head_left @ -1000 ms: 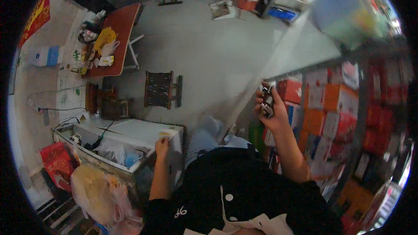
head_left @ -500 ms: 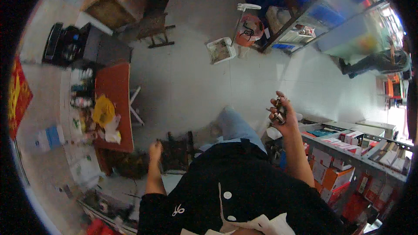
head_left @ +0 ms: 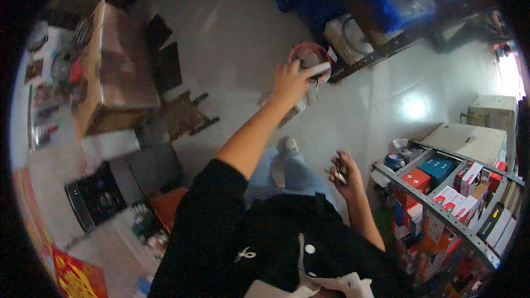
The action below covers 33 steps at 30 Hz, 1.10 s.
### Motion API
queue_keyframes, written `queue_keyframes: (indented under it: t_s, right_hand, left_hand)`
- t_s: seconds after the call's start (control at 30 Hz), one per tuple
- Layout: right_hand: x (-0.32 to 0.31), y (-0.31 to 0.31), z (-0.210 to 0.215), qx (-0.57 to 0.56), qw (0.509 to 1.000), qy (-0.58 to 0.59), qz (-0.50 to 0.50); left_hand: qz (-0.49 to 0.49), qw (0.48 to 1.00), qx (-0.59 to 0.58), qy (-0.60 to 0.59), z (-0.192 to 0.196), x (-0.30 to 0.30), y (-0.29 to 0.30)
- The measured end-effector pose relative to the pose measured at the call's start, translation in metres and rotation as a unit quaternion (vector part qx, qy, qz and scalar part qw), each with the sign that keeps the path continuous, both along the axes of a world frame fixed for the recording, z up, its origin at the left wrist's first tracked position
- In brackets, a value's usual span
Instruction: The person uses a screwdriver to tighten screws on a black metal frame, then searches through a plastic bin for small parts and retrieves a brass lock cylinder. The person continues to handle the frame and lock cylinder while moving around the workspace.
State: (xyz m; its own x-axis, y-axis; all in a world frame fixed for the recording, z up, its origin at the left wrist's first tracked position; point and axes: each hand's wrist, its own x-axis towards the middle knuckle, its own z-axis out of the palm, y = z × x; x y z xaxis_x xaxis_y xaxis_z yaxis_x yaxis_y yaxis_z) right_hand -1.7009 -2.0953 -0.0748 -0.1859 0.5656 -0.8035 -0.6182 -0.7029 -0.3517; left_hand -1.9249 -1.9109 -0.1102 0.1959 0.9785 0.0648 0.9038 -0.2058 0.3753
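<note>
Reaching forward, my left hand [head_left: 290,84] is closed around the white grip [head_left: 319,69] of a long-handled dustpan. The white pan [head_left: 293,113] lies low on the floor, partly hidden under my left forearm. Directly behind the grip is a pinkish-red bucket [head_left: 307,51] with dark things in it. On the right, by my thigh, my right hand [head_left: 348,177] is curled palm up around several small shiny metal parts [head_left: 338,175]. Blur and the fingers keep me from telling the exact kind of these parts.
A metal rack [head_left: 439,201] of boxes stands close on my right. Another shelf [head_left: 397,52] with blue bags is at the far right. To the left are a wooden cabinet [head_left: 124,77], a wooden stool [head_left: 185,115] and a black machine [head_left: 96,198].
My left hand has swung from my left side forward to the dustpan grip and taken hold of it. My view has shifted forward and turned. The metal parts stay in my right hand.
</note>
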Motion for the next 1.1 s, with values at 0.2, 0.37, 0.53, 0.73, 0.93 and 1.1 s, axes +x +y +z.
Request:
queue_keyframes:
  t_s: [0.2,0.37,0.53,0.73,0.93,1.1]
  right_hand:
    - [-0.035,-0.027,0.006,-0.049,0.945,-0.115,-0.302]
    - [-0.108,-0.035,0.008,-0.060,0.911,-0.096,-0.396]
    - [-0.182,0.023,0.000,-0.071,0.916,-0.067,-0.389]
    - [-0.219,0.092,0.009,-0.085,0.915,-0.063,-0.390]
    - [-0.218,0.141,-0.007,-0.096,0.929,-0.041,-0.354]
    - [-0.205,0.215,-0.032,-0.122,0.939,-0.033,-0.320]
  left_hand:
    - [-0.003,0.954,-0.288,-0.078,-0.114,0.014,0.098]
    - [-0.141,0.908,-0.380,-0.108,-0.129,-0.058,0.079]
    - [0.147,0.798,-0.461,-0.359,-0.080,-0.226,0.141]
    - [0.232,0.812,-0.407,-0.348,0.016,-0.344,0.254]
    - [0.238,0.823,-0.337,-0.390,0.015,-0.339,0.320]
    - [0.212,0.849,-0.324,-0.361,-0.060,-0.285,0.392]
